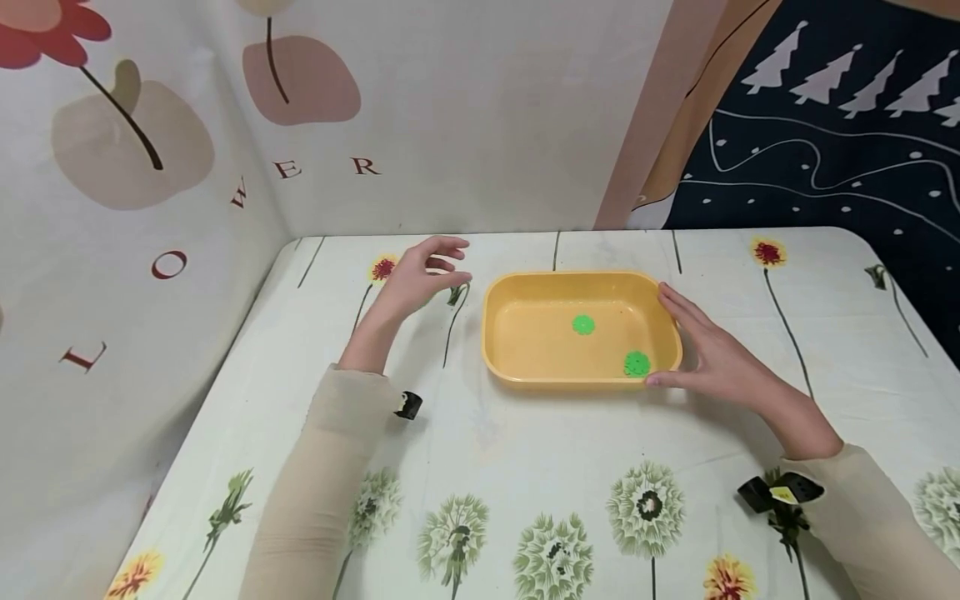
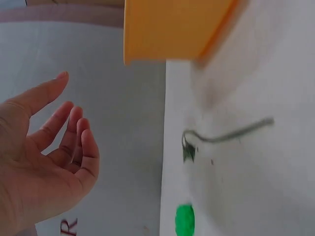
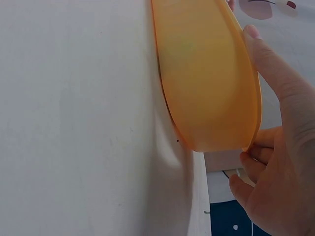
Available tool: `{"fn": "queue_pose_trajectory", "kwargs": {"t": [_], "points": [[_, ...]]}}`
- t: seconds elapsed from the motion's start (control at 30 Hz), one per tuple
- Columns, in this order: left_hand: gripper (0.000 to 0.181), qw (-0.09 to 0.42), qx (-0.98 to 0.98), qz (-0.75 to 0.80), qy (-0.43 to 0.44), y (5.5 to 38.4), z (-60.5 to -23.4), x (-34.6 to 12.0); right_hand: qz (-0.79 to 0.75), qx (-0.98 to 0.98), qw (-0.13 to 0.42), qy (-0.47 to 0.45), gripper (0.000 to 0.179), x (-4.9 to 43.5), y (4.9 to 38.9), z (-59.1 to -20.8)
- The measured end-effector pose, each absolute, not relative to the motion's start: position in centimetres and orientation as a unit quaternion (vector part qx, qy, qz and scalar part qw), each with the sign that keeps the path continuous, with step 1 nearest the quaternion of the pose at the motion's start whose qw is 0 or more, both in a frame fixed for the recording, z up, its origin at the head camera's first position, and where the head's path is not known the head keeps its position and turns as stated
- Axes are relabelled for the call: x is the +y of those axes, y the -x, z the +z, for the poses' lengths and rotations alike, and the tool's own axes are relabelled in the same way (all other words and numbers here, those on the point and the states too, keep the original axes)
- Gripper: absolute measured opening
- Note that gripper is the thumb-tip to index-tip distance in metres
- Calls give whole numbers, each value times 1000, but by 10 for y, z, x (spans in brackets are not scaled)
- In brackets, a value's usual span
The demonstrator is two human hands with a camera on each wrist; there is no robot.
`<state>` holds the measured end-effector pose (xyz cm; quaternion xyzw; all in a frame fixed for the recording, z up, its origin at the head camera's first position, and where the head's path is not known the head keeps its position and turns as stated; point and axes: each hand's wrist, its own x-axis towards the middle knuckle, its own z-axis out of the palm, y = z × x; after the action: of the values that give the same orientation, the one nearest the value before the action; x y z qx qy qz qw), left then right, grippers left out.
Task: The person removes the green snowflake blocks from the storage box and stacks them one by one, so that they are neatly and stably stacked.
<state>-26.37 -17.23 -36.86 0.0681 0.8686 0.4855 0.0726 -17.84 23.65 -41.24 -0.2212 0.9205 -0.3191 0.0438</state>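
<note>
A yellow rectangular tray (image 1: 528, 337) with rounded corners stands on the table. One green scalloped disc (image 1: 583, 325) lies near its middle, and another green disc (image 1: 637, 364) rests by the front right corner. My right hand (image 1: 712, 354) grips the tray's right end, thumb at the front corner and fingers at the back one. In the right wrist view the thumb and fingers lie along the rim. My left hand (image 1: 420, 279) hovers left of the tray, holding nothing, its fingers loosely bent. Below it, the left wrist view shows a green piece (image 2: 185, 220) on the tabletop.
A white cloth (image 1: 480, 442) printed with flowers covers the table. Behind it hangs a pale printed curtain (image 1: 480, 125), with a dark tree-patterned cloth (image 1: 825, 150) at the back right. Each wrist carries a small black device (image 1: 408, 406).
</note>
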Motion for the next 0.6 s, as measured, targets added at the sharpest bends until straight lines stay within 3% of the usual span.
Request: {"fn": "queue_pose_trajectory", "kwargs": {"t": [0.6], "points": [[43, 187, 787, 534, -246, 244, -382, -64, -323, 920, 48, 218, 114, 237, 179, -413]]}}
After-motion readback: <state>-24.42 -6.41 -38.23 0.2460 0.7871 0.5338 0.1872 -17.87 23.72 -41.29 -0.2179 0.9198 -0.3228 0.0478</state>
